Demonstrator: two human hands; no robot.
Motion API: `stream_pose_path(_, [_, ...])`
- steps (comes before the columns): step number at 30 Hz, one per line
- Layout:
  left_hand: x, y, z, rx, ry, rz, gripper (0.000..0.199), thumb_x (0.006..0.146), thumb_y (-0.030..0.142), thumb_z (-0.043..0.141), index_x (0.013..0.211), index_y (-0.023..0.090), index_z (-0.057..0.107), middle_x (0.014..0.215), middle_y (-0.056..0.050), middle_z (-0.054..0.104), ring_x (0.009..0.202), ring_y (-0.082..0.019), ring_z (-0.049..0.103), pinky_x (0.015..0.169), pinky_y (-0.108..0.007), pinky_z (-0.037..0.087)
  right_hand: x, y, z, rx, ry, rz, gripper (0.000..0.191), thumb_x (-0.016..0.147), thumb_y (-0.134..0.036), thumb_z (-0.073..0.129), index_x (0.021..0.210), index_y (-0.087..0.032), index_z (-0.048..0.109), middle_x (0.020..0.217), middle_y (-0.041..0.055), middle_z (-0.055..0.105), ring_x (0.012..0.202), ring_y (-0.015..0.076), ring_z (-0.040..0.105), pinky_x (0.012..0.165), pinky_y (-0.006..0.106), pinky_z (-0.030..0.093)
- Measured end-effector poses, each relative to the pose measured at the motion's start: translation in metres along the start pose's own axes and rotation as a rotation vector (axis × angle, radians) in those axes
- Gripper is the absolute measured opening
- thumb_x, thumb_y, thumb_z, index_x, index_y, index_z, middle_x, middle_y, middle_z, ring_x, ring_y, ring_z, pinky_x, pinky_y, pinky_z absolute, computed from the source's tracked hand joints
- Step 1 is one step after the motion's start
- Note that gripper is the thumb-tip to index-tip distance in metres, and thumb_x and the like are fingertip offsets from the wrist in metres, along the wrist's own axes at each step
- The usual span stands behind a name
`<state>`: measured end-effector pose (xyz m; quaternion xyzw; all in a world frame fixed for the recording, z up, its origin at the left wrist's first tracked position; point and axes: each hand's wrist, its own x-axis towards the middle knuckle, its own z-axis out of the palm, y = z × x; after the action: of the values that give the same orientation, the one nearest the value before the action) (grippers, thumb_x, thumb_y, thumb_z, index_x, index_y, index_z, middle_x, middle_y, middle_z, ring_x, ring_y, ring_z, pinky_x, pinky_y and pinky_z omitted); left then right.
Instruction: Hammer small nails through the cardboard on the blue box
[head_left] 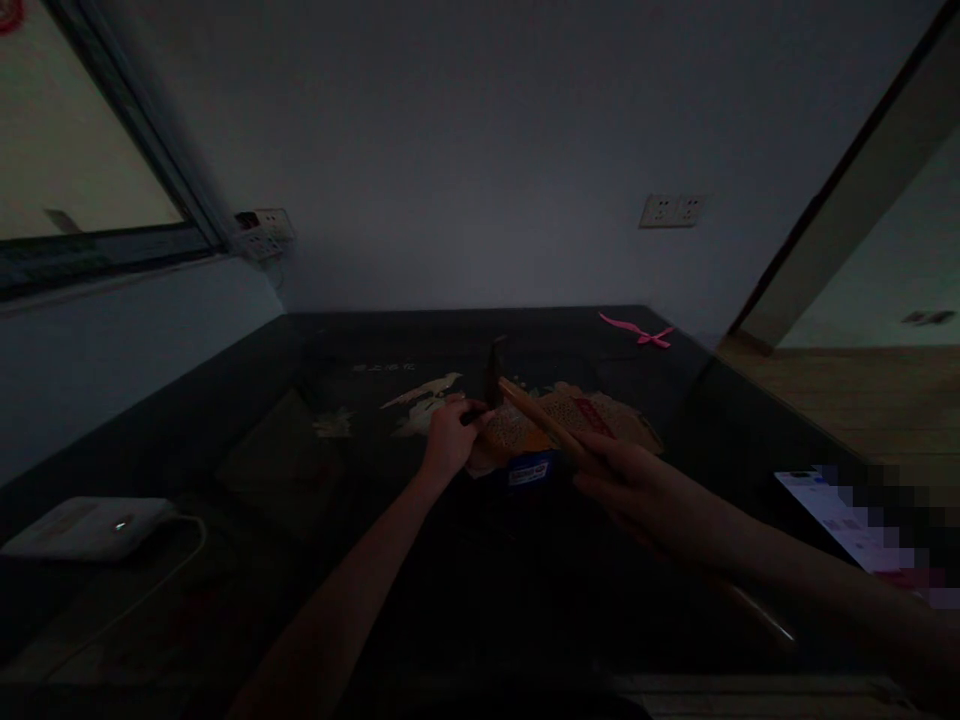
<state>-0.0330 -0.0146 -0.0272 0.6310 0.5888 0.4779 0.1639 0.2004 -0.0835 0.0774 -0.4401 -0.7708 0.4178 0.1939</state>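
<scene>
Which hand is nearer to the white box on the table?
Left. The left hand is right of the white box; the right hand is farther right, holding a brown handle.

Looks forward and down from the head, close over a dark table [525, 580]. Faces the wall [465, 150] beyond.

You have a smooth, dark worktop [255, 430], glossy, dimly reflective. Over the blue packet [529, 470], printed, film or card not distinguishable, your tool's handle [541, 413] reads as wood: smooth, faint sheen. Its dark head [493, 378] looks like metal. Well left of the packet: white box [82, 527], smooth plastic, one bright glint. Behind the packet, rightward: pink ribbon [654, 339], apparently cloth. Wall [450, 180] behind the packet: matt.
</scene>
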Motion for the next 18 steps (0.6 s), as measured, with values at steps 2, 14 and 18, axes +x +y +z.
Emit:
stream_pose_path(2, [-0.0005,0.0022,-0.0002,-0.014,0.002,-0.012,0.011,0.074,0.021,0.064,0.081,0.016,0.071,0.082,-0.006,0.071,0.078,-0.017,0.064,0.075,-0.03,0.05,-0.0009,-0.0007,-0.0017,0.015,0.021,-0.014,0.027,0.079,-0.023,0.052,0.104,-0.018,0.063,0.081,0.0024,0.065,0.072,0.0154,0.06,0.061,0.023,0.049])
stream_pose_path(14, [-0.0009,0.0053,-0.0018,0.021,0.018,0.034,0.01,0.074,0.019,0.064,0.081,0.016,0.071,0.084,-0.006,0.07,0.083,-0.018,0.064,0.077,-0.031,0.049,0.0002,0.0013,-0.001,0.064,0.02,0.033,0.027,0.078,-0.024,0.052,0.103,-0.018,0.062,0.065,-0.0006,0.061,0.051,0.0124,0.054,0.044,0.021,0.044])
stream_pose_path(18, [-0.0009,0.0067,-0.0022,0.012,0.008,0.014,0.008,0.073,0.016,0.064,0.079,0.016,0.071,0.082,-0.005,0.07,0.082,-0.018,0.064,0.074,-0.029,0.049,0.0003,0.0049,-0.0005,0.041,0.033,-0.043,0.028,0.077,-0.023,0.052,0.103,-0.018,0.063,0.08,0.0028,0.066,0.069,0.0164,0.062,0.06,0.025,0.051])
